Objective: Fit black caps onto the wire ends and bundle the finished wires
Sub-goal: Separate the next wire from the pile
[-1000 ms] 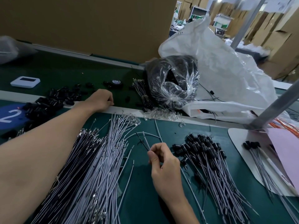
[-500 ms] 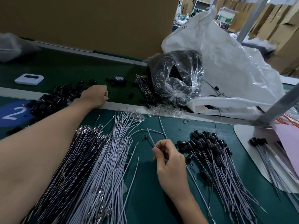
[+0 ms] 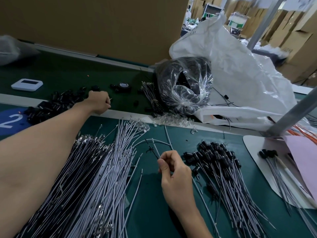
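The grey wire [image 3: 154, 146] being worked on sits at the centre of the frame, pinched between the thumb and forefinger of the right hand [image 3: 175, 170], with the other fingers folded loosely behind. Left of it, filling the lower left, lies the heap of uncapped wires [image 3: 89, 186]. To its right the capped wires [image 3: 231, 177] fan out with their black ends together. The loose black caps [image 3: 54, 107] are scattered at the upper left, beyond the pale strip. The left hand [image 3: 98, 103] is stretched out beside them with its fingers curled under, though I cannot tell whether they enclose a cap. To me this looks like the fetching step for 1 more wire, with the wire ready and a cap being picked. Next, I'd say, the left hand must bring 1 cap to the centre and line its opening up with the wire's tip. The right hand will want a firm pinch close to that tip so the thin wire doesn't buckle. Further back, at the upper right, sit a clear bag [image 3: 185, 86] of dark parts and a white sack [image 3: 240, 74]
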`<state>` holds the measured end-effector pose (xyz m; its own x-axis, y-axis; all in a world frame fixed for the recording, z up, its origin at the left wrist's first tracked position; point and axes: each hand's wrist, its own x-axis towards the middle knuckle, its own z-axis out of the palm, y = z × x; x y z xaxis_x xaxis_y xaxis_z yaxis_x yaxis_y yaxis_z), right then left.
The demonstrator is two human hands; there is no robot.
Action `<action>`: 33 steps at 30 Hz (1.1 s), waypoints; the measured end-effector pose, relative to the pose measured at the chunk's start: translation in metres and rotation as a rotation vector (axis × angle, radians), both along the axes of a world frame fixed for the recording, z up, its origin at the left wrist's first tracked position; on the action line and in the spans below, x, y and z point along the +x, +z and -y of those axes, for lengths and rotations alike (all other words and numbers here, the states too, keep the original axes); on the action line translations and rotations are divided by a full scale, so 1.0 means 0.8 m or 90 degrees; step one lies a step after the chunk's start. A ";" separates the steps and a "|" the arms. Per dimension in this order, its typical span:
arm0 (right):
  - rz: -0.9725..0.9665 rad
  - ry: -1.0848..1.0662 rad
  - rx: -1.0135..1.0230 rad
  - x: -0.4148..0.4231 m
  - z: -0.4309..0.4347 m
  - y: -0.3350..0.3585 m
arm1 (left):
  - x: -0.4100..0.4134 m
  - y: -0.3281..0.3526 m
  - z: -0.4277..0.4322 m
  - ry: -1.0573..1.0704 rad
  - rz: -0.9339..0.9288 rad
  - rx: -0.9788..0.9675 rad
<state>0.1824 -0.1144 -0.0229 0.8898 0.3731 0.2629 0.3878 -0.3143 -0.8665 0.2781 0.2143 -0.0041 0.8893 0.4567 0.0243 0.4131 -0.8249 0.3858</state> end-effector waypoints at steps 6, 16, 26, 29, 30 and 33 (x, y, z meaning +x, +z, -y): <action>-0.002 -0.001 0.007 0.001 0.000 0.001 | -0.007 -0.004 -0.003 0.008 0.084 -0.020; -0.095 -0.083 0.160 0.012 0.006 0.000 | -0.028 0.041 0.091 -0.146 0.132 -0.142; -0.043 -0.172 0.227 0.022 0.014 0.006 | -0.113 0.021 0.257 -0.335 0.012 -0.194; -0.043 -0.158 0.219 0.022 0.018 0.017 | -0.130 0.023 0.270 -0.278 0.094 -0.162; -0.032 -0.155 0.212 0.023 0.020 0.021 | -0.135 0.023 0.274 -0.248 0.125 -0.137; 0.033 -0.159 0.179 0.028 0.030 0.033 | -0.155 0.026 0.287 -0.144 0.232 -0.144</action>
